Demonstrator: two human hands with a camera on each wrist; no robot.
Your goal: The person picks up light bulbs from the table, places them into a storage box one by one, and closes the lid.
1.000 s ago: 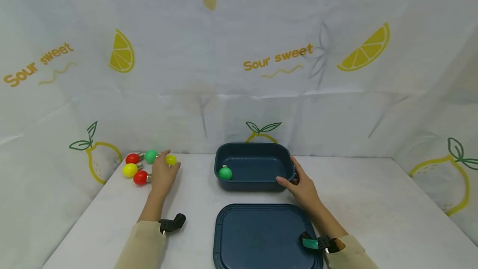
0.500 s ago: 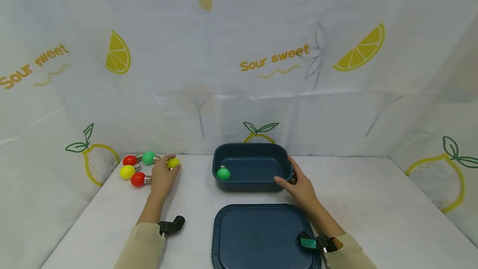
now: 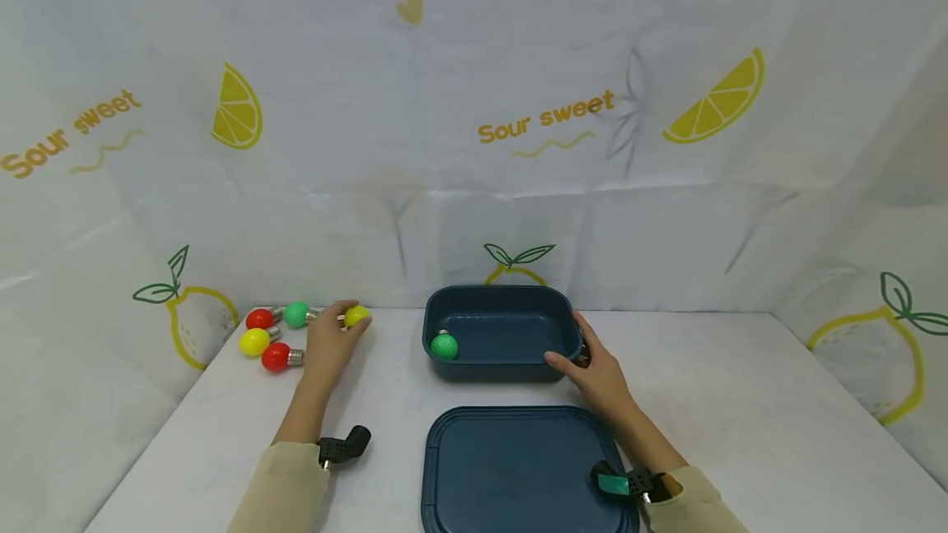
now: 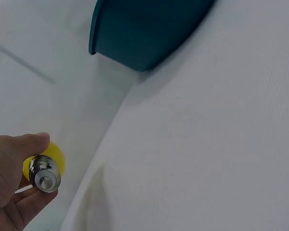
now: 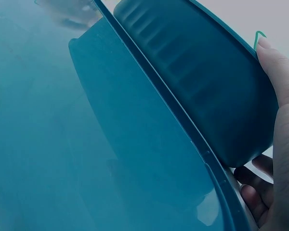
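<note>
My left hand [image 3: 329, 344] pinches a yellow light bulb [image 3: 358, 316] between thumb and fingers, above the table's back left part. In the left wrist view the bulb's metal screw base [image 4: 44, 174] faces the camera. Beside that hand lie a green bulb [image 3: 296, 314], a yellow bulb [image 3: 254, 341] and two red bulbs, one at the back [image 3: 259, 318] and one nearer [image 3: 275, 357]. My right hand [image 3: 603, 373] grips the right end of a dark blue box [image 3: 496, 371], thumb at the rim; in the right wrist view its fingers curl at the corner. Inside the box sits a green bulb [image 3: 444, 346].
A dark blue lid or tray [image 3: 518, 471] lies flat in front of the box, under the right forearm. The white table [image 3: 741, 401] meets a lemon-printed cloth [image 3: 333, 212] at the back and sides.
The left hand has drawn the yellow bulb slightly to the right, away from the other bulbs. The right hand stays on the box, which has not visibly moved.
</note>
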